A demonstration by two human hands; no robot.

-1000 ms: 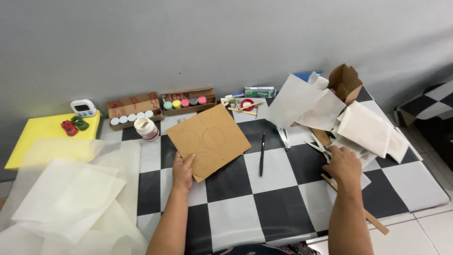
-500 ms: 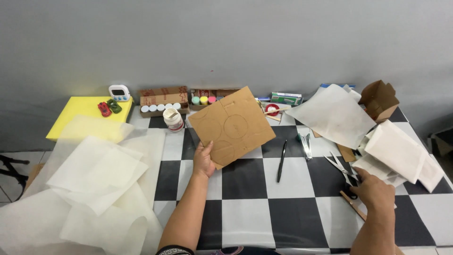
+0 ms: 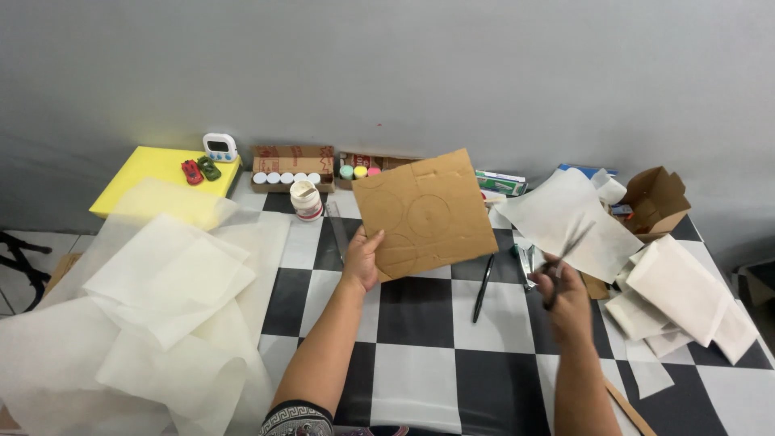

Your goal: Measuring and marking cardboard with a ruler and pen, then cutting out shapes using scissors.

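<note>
My left hand [image 3: 362,260] holds a brown cardboard sheet [image 3: 424,214] by its lower left corner, lifted above the checkered table [image 3: 412,355]. Several circles are drawn on the sheet. My right hand [image 3: 563,292] grips a pair of scissors [image 3: 565,250], blurred by motion, with the blades pointing up and to the right, a short way right of the cardboard. A black pen [image 3: 483,287] lies on the table between my two hands.
Sheets of translucent white paper [image 3: 153,307] pile up at the left. More white sheets [image 3: 670,299] and an open cardboard box [image 3: 658,198] sit at the right. Paint pots [image 3: 286,178], a white jar [image 3: 306,199], a timer [image 3: 219,147] and toy cars [image 3: 199,169] line the back.
My right hand has lifted the scissors off the table at the right and brought them up toward the cardboard. My left hand keeps the cardboard raised.
</note>
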